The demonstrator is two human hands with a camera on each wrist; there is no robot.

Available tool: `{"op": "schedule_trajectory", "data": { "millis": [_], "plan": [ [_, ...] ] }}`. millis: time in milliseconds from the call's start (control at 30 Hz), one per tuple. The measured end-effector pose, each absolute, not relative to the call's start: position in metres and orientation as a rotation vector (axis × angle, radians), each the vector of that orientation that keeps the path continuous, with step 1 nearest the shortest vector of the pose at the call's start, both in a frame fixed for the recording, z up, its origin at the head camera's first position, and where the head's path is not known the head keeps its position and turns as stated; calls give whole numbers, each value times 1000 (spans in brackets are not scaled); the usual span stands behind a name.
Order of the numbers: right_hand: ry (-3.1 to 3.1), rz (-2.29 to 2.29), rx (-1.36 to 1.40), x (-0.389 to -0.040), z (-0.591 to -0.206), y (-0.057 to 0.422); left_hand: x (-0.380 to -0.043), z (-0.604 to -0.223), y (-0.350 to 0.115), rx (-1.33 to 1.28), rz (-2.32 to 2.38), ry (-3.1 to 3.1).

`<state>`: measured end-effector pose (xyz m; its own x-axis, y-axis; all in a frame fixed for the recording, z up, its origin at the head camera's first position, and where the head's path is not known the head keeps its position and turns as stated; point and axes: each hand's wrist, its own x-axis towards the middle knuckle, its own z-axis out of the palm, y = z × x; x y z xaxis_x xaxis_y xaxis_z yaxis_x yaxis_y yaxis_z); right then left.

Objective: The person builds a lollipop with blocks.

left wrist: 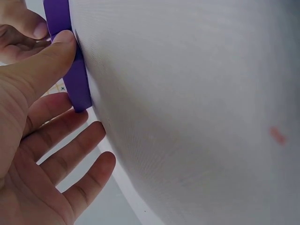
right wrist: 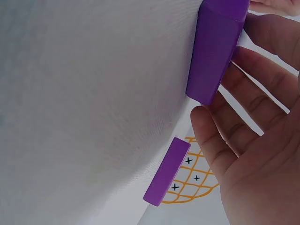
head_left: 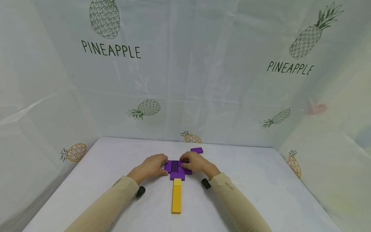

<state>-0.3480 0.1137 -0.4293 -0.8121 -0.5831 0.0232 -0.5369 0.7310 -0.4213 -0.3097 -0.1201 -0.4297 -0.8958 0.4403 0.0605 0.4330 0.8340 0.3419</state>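
A flat group of purple blocks [head_left: 177, 176] lies on the white table, with a darker purple block [head_left: 175, 166] in its middle. My left hand [head_left: 153, 165] holds the left purple block [head_left: 167, 167], thumb at its near end and fingertips at its far end. In the left wrist view, the other fingers spread past the block's end. From the right, my right hand [head_left: 197, 161] reaches over the group, pinching a purple block [head_left: 180, 163] between thumb and fingers. A longer purple block [right wrist: 213, 51] lies beside this hand in the right wrist view.
Below the group, a small light yellow block [head_left: 177, 182] and a long yellow block [head_left: 176, 199] run toward me. One loose purple block [head_left: 197, 150] lies behind the right hand. A pineapple-print sheet [head_left: 203, 80] hangs behind the table [head_left: 232, 167].
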Motion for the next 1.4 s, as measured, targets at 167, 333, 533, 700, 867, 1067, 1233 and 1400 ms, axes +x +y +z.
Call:
{"op": "schedule_trajectory", "data": {
  "millis": [167,333,533,700,867,1067,1233,1400],
  "plan": [
    [2810,-640,-908,-347,-429,113,-311,-430,-120,717,541,2989],
    [2811,-636,-898,-347,-428,113,-311,-430,-120,721,542,2988],
    [2796,-663,-898,-349,-427,117,-309,-429,-119,711,547,2986],
    [2816,-703,-909,-355,-423,125,-309,-429,-118,704,528,2995],
    [2879,-702,-933,-365,-419,137,-309,-429,-118,707,514,3005],
    [2908,-768,-956,-373,-412,151,-308,-428,-118,690,518,3000],
    [2929,-751,-884,-381,-415,161,-308,-428,-118,690,515,2999],
    [2979,-689,-893,-389,-418,168,-308,-428,-118,699,517,2998]
  ]
}}
